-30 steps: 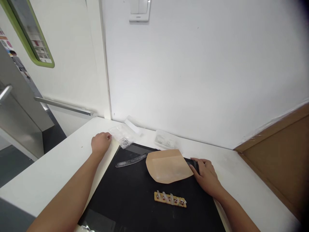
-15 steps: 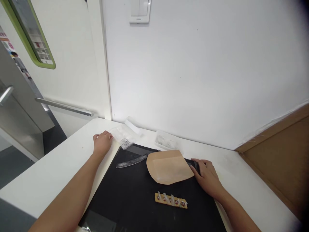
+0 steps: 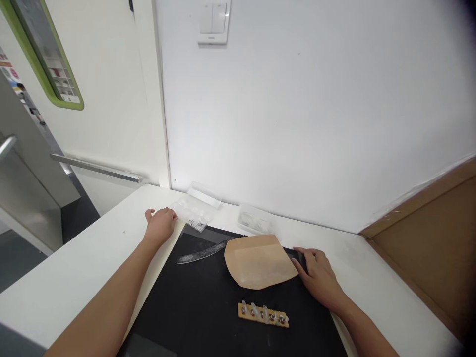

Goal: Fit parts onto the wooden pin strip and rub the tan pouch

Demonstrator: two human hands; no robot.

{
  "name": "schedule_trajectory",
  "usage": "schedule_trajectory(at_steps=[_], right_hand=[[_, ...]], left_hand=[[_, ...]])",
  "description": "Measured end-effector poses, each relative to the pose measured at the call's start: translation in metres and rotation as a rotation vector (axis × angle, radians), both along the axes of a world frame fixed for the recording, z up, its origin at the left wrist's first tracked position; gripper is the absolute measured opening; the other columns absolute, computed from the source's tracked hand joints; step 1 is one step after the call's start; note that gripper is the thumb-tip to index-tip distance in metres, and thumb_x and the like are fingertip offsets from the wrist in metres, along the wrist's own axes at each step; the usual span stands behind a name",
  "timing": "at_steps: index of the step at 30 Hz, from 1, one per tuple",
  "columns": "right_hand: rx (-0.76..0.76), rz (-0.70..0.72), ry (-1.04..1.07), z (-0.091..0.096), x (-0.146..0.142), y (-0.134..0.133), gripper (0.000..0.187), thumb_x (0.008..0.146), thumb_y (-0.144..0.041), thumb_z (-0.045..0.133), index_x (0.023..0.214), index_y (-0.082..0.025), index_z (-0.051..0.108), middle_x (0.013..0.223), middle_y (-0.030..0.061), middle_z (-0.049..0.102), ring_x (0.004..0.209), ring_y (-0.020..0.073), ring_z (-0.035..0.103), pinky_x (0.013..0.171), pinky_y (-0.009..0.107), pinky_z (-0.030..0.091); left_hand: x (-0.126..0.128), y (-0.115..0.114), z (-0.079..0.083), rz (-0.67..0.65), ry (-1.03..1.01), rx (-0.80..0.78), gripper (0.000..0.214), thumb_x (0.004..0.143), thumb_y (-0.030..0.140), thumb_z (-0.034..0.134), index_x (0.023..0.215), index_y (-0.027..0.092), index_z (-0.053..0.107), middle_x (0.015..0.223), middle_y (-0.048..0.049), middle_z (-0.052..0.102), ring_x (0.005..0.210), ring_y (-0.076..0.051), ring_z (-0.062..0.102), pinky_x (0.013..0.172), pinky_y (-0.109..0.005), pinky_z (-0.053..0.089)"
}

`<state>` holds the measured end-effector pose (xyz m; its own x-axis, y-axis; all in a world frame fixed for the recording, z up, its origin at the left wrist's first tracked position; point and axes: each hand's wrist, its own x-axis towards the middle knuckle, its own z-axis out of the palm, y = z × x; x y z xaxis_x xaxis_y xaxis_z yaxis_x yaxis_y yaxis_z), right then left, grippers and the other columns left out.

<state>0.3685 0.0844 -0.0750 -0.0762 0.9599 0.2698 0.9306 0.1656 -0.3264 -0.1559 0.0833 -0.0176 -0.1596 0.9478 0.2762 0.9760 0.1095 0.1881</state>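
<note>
My left hand [image 3: 160, 227] is at the far left of the black mat, its fingers pinched on the near-left edge of a clear plastic bag [image 3: 193, 210] with a printed label. My right hand [image 3: 318, 272] lies over the far right corner of the black mat [image 3: 201, 307], thumb and fingers apart, beside a tan paper piece [image 3: 260, 263] with a curved near edge. A dark curved strip [image 3: 201, 253] lies left of the paper. Nearer to me is a small yellow strip [image 3: 263, 315] carrying several shiny round pieces and pale tabs.
Behind the mat, a clear plastic tray [image 3: 255, 219] stands by the wall, and a white folded piece [image 3: 204, 195] lies by the bag. The white table [image 3: 85, 267] runs under everything. A brown panel [image 3: 427, 253] borders the right side; a door [image 3: 104, 99] is at left.
The plastic bag has shifted and turned slightly at my left hand, and its label now lies at another angle. My right hand stays at the mat's corner. The view tilts up a little.
</note>
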Motion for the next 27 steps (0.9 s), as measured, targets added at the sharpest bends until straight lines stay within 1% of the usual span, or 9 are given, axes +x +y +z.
schedule_trajectory(at_steps=[3, 7, 9, 13, 16, 19, 27], right_hand=[[-0.001, -0.008, -0.002, 0.001, 0.000, 0.000, 0.051, 0.098, -0.057, 0.043, 0.133, -0.024, 0.061, 0.121, 0.0134, 0.055, 0.115, 0.0318, 0.057, 0.104, 0.051, 0.048], [0.000, -0.004, -0.016, 0.003, -0.001, -0.001, 0.050, 0.098, -0.056, 0.043, 0.133, -0.024, 0.061, 0.121, 0.0129, 0.056, 0.117, 0.0315, 0.057, 0.106, 0.050, 0.048], [0.000, 0.000, -0.018, 0.004, -0.002, -0.001, 0.050, 0.098, -0.055, 0.043, 0.133, -0.024, 0.061, 0.121, 0.0132, 0.055, 0.117, 0.0315, 0.057, 0.106, 0.050, 0.048], [-0.013, 0.001, -0.017, 0.004, -0.001, -0.002, 0.051, 0.099, -0.056, 0.042, 0.134, -0.023, 0.060, 0.122, 0.0135, 0.055, 0.117, 0.0316, 0.056, 0.105, 0.051, 0.048], [-0.006, -0.002, -0.018, 0.004, -0.002, -0.003, 0.050, 0.099, -0.056, 0.043, 0.134, -0.024, 0.061, 0.122, 0.0133, 0.056, 0.116, 0.0317, 0.057, 0.104, 0.051, 0.049], [0.009, 0.003, -0.019, 0.004, -0.002, -0.003, 0.050, 0.099, -0.055, 0.043, 0.133, -0.024, 0.061, 0.121, 0.0134, 0.057, 0.117, 0.0317, 0.057, 0.103, 0.050, 0.049], [0.004, 0.004, -0.019, 0.005, -0.002, -0.003, 0.049, 0.099, -0.055, 0.043, 0.133, -0.024, 0.060, 0.121, 0.0132, 0.056, 0.113, 0.0317, 0.057, 0.103, 0.052, 0.050]], left_hand=[[0.007, -0.001, 0.002, -0.045, 0.004, -0.004, 0.026, 0.095, 0.025, 0.046, 0.088, 0.021, 0.070, 0.100, -0.0105, 0.075, 0.102, -0.029, 0.067, 0.110, -0.054, 0.021], [0.016, -0.002, 0.003, -0.088, -0.004, -0.019, 0.027, 0.095, 0.026, 0.047, 0.085, 0.021, 0.072, 0.096, -0.0093, 0.076, 0.097, -0.027, 0.067, 0.101, -0.049, 0.028], [0.019, -0.002, 0.004, -0.090, -0.005, -0.016, 0.029, 0.096, 0.027, 0.047, 0.082, 0.021, 0.072, 0.094, -0.0091, 0.076, 0.096, -0.027, 0.067, 0.098, -0.049, 0.029], [0.021, -0.002, 0.003, -0.081, -0.007, 0.002, 0.029, 0.095, 0.027, 0.049, 0.077, 0.020, 0.071, 0.092, -0.0086, 0.076, 0.096, -0.027, 0.066, 0.098, -0.049, 0.028], [0.022, -0.002, 0.002, -0.081, -0.007, 0.015, 0.029, 0.093, 0.026, 0.050, 0.073, 0.020, 0.070, 0.090, -0.0078, 0.076, 0.091, -0.025, 0.065, 0.097, -0.050, 0.028], [0.022, -0.002, 0.002, -0.094, 0.002, 0.027, 0.029, 0.092, 0.024, 0.051, 0.070, 0.019, 0.070, 0.088, -0.0078, 0.076, 0.090, -0.025, 0.064, 0.097, -0.051, 0.028], [0.023, -0.004, 0.003, -0.098, 0.033, 0.075, 0.025, 0.091, 0.023, 0.055, 0.072, 0.021, 0.071, 0.087, -0.0083, 0.077, 0.100, -0.030, 0.060, 0.102, -0.060, 0.022]])
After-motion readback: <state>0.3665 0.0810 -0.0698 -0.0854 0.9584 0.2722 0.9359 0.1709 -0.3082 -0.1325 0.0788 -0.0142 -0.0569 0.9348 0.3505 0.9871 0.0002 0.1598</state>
